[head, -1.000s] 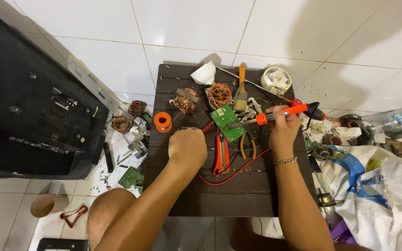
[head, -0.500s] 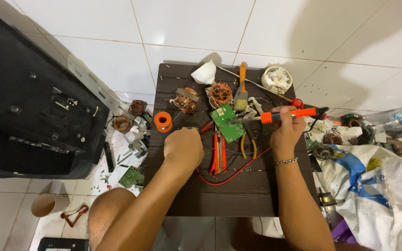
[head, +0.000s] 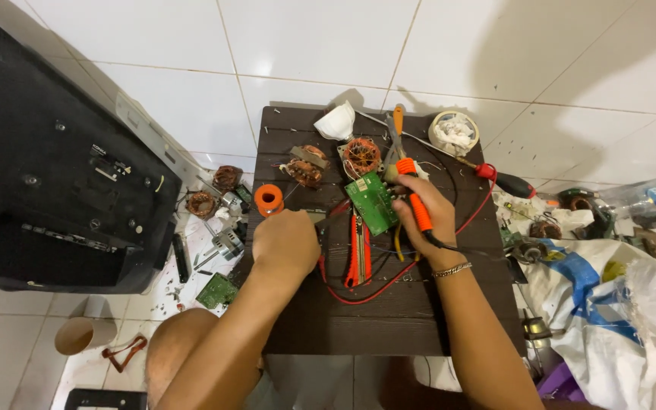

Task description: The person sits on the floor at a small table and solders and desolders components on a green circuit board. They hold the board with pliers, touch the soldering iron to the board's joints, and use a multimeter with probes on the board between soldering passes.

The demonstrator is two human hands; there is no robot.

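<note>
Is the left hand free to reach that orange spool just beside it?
Probably yes. The left hand rests on the small table right by the orange spool, with nothing between them, though whether its fingers already hold something is hidden.

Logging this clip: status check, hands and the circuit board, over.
Right hand gripping orange soldering iron, tip at the green circuit board. Left hand fisted beside the board; contents hidden. Red pliers and red wire lie close by.
</note>
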